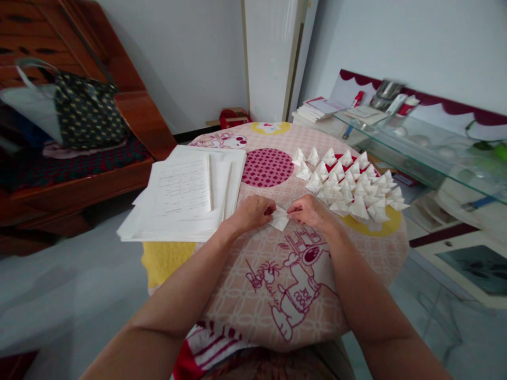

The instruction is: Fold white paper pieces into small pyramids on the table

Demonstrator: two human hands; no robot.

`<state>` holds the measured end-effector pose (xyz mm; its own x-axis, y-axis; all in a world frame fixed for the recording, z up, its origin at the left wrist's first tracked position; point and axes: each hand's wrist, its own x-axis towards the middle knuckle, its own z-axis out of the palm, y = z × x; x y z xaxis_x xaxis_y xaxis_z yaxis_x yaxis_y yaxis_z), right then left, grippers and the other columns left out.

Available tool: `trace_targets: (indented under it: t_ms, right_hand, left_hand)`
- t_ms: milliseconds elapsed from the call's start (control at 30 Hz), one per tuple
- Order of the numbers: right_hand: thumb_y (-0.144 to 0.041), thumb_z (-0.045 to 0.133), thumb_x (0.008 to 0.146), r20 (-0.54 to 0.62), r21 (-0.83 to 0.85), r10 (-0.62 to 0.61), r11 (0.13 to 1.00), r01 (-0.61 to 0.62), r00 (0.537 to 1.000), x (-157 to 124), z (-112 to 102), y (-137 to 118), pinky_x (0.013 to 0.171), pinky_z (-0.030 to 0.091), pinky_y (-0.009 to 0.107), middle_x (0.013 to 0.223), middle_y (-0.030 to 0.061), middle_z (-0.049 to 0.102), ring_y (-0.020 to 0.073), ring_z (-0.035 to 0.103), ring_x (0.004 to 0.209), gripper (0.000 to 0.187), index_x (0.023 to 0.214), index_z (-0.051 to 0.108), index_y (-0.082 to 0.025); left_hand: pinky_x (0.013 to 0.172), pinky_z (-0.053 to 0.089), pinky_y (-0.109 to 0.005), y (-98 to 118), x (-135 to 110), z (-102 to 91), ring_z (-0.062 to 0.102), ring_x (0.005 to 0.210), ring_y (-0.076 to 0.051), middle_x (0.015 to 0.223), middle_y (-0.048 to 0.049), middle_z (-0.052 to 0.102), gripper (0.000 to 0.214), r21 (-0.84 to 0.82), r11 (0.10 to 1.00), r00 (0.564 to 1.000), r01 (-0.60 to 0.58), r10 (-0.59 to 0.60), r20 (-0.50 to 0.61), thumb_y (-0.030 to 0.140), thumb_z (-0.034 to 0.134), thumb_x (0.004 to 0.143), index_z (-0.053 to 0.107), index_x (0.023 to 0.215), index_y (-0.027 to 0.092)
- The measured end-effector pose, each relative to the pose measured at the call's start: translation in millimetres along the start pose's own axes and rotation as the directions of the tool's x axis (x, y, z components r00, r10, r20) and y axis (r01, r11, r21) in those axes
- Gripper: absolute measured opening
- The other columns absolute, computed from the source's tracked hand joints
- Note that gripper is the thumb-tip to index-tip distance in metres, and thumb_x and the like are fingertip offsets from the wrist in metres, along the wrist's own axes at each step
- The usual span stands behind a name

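A small white sheet of folded paper (279,218) lies low over the tablecloth in front of me. My left hand (255,212) pinches its left edge between thumb and fingers. On the other side, my right hand (308,211) grips the right edge the same way. Several white folded paper pieces (348,182) stand in rows on the table, just beyond and to the right of my right hand. Left of my left hand rests a stack of white paper sheets (178,184), some with faint printed or written lines.
A round table with a pink patterned cloth (253,295) carries everything. To the right stands a glass shelf (428,153) holding a metal container and small items. A wooden bench (146,121) with a dark patterned bag (89,108) is at the left. Booklets (317,108) lie behind the table.
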<state>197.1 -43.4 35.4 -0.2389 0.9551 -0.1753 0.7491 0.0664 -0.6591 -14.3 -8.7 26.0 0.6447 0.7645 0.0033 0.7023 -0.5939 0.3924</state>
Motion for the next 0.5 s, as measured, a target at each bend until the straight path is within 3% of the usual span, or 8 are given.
trace_targets:
  t_ms: [267, 500]
  right_hand:
    - [-0.02, 0.065, 0.083, -0.029, 0.01, 0.023, 1.0, -0.023, 0.999, -0.4, 1.5, 1.0, 0.05, 0.036, 0.022, 0.058, -0.001, 0.064, 0.0105, 0.056, 0.052, 0.014, 0.074, 0.074, -0.017]
    - [-0.018, 0.066, 0.081, 0.016, 0.035, 0.017, 0.999, -0.018, 1.0, 0.5, 1.7, 7.3, 0.046, 0.036, 0.021, 0.056, -0.0015, 0.064, 0.0093, 0.055, 0.048, 0.013, 0.071, 0.074, -0.017]
  left_hand:
    - [0.057, 0.031, -0.025, -10.5, 5.4, 4.6, 0.05, 0.057, -0.011, 0.061, 0.0021, 0.062, 0.008, -0.142, 0.99, 1.0, 0.023, -0.02, 0.022, 0.016, 0.062, 0.075, 0.069, 0.072, 0.016]
    - [0.057, 0.027, -0.027, -4.1, 8.1, 11.6, 0.046, 0.058, -0.01, 0.061, 0.0029, 0.059, 0.009, -0.191, 0.982, 1.0, -0.004, 0.005, 0.005, 0.019, 0.063, 0.079, 0.07, 0.073, 0.017]
